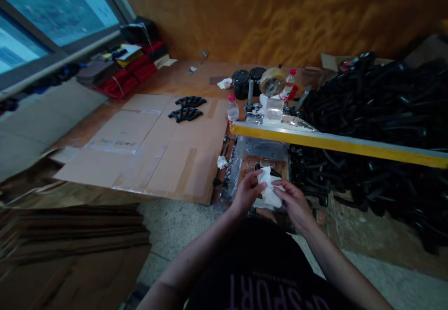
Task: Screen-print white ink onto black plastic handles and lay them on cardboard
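Note:
A crumpled white tissue (269,189) is spread between my two hands, above a brown wooden block (248,163) on a grey metal plate (245,147). My left hand (249,189) pinches the tissue's left edge between thumb and fingers. On the other side my right hand (293,199) has thumb and fingers closed on its right edge. A dark curved piece (275,173) shows just behind the tissue, partly covered by it. A yellow-edged bar (315,143) crosses beyond my hands.
Flattened cardboard (150,146) lies to the left, with several black curved pieces (187,114) in two groups. A large pile of black parts (381,104) fills the right. A red-capped bottle (233,110), a tape roll (272,83) and black tubs (241,85) stand behind the plate.

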Available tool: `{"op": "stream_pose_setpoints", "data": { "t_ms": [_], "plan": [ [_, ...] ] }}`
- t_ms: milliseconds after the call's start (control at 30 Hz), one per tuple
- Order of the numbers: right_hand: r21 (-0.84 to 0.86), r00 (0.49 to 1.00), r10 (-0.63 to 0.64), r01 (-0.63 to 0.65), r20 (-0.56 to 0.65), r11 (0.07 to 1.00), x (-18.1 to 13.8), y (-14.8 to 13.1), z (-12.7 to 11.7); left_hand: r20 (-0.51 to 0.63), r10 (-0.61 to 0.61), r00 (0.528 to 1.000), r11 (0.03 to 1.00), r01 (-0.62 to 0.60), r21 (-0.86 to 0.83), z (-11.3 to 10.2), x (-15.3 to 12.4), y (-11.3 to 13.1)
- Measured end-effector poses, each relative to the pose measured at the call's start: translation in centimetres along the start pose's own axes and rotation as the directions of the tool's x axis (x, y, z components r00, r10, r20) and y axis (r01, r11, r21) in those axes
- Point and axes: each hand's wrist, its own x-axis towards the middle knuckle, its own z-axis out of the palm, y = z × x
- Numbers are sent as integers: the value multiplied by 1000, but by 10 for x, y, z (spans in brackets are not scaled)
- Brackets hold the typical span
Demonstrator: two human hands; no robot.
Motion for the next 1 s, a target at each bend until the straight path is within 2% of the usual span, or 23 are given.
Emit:
{"op": "stream_pose_setpoints", "data": {
  "t_ms": [67,167,300,467,633,733,800,867,933,1000],
  "plan": [
    [-101,995,-91,88,-30,991,2,1,6,-38,51,998,998,-49,37,-10,0,-1],
    [-197,984,-173,162,-40,967,7,2,14,13,93,996,993,-94,78,-18,-1,-1],
    [-267,996,-83,90,35,959,14,6,27,99,69,993,990,-80,114,-26,-1,-2],
    [-153,998,-41,34,-45,988,22,9,33,53,53,997,980,-62,188,-43,1,-1],
    [-87,996,-27,20,-83,996,28,6,40,165,-9,986,979,-25,203,-53,6,1],
    [-39,994,0,-4,-110,999,33,1,48,143,22,990,956,-63,288,-66,20,5],
    [9,989,19,-18,-144,1000,37,-3,51,58,102,993,846,-117,520,-85,36,11],
    [39,984,38,-32,-171,999,40,-6,50,-37,201,979,633,-101,768,-110,55,16],
    [38,980,47,-41,-191,998,43,-9,46,-95,239,966,487,-34,873,-136,72,19],
    [26,980,37,-33,-197,999,44,-11,37,-108,222,969,432,2,902,-158,86,18]
  ]
}}
